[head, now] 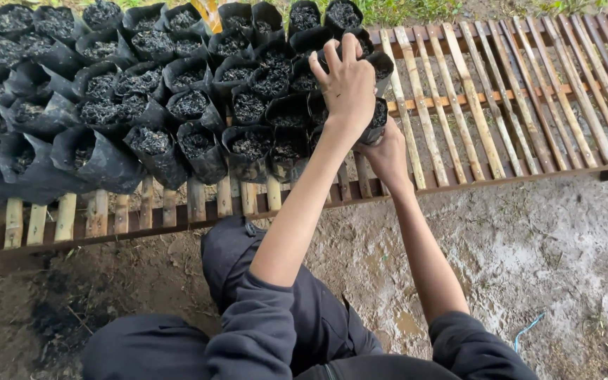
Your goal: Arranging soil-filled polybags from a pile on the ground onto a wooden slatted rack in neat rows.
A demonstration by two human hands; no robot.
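Outdoors, slatted bamboo rack [501,98] over seemingly wet mud [564,246].

A Plant Nursery Outdoors

This is an outdoor place where young plants get started. Many small black plastic bags [150,141] stand close together in rows, each one full of dark soil. They sit on a low rack of wooden slats [501,91] with gaps between the sticks. Under the rack and in front of it the ground [550,246] is wet, muddy dirt. Green grass [402,10] grows along the far edge, behind the bags.
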